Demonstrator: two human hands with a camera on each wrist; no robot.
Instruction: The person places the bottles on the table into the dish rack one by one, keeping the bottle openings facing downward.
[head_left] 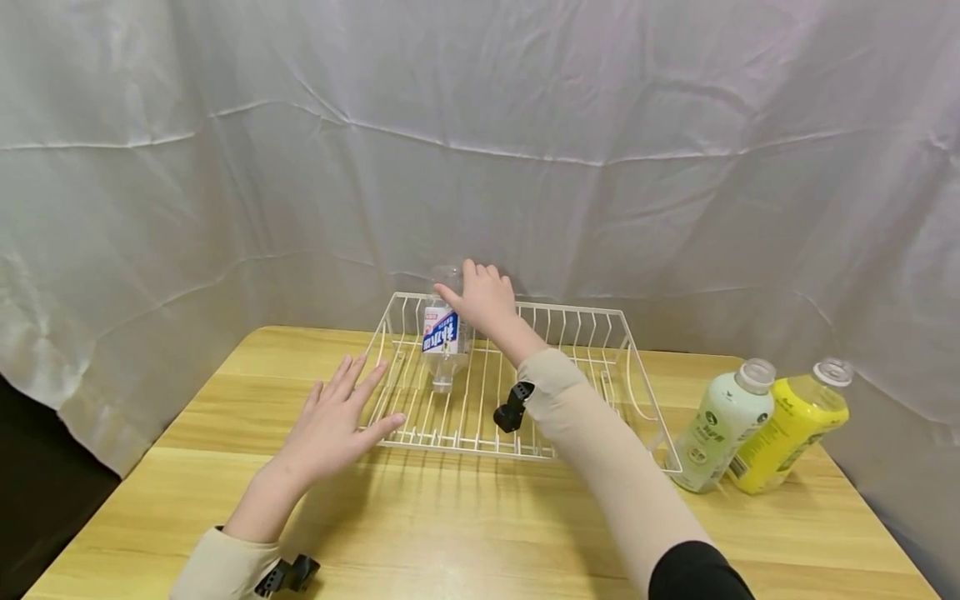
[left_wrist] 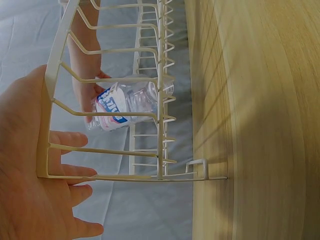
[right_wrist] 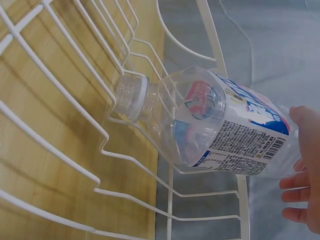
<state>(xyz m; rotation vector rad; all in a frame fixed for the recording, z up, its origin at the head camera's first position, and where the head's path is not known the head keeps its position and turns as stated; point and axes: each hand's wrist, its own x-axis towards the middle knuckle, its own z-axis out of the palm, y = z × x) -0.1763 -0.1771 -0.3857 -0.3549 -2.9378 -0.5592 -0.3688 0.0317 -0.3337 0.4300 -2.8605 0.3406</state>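
Note:
An empty clear plastic bottle with a blue, white and pink label stands neck down in a white wire rack. In the right wrist view the neck of the bottle sits between the wires. My right hand grips it near its upturned base; the thumb lies against the side, and part of the fingers is hidden in the right wrist view. At the rack's front left corner is my left hand, fingers spread. In the left wrist view the left hand is beside the rack's frame.
Two uncapped bottles, one pale green and one yellow, stand close together by the rack's right end. The wooden table carries everything. Behind it hangs a grey curtain, close to the rack's back edge.

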